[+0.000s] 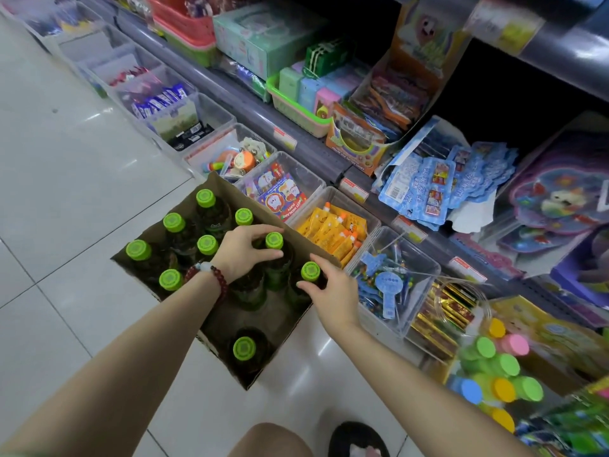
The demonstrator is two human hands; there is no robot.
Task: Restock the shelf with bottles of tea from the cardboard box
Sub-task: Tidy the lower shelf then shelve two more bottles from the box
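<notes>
Left hand (245,250) is curling round a bottle (274,240) in the floor box (227,189), right hand (329,288) pinching its neighbour (310,271); both should be gripping low on the necks and lifting straight up.

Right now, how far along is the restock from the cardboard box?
Done: bare gaps in the cardboard box suggest some bottles are already out. In hand: the left hand grips the middle bottle at its neck, the right hand grips the edge bottle; both bottles stand in the box. Left: nine green caps show there, so most of the stocking probably remains.
</notes>
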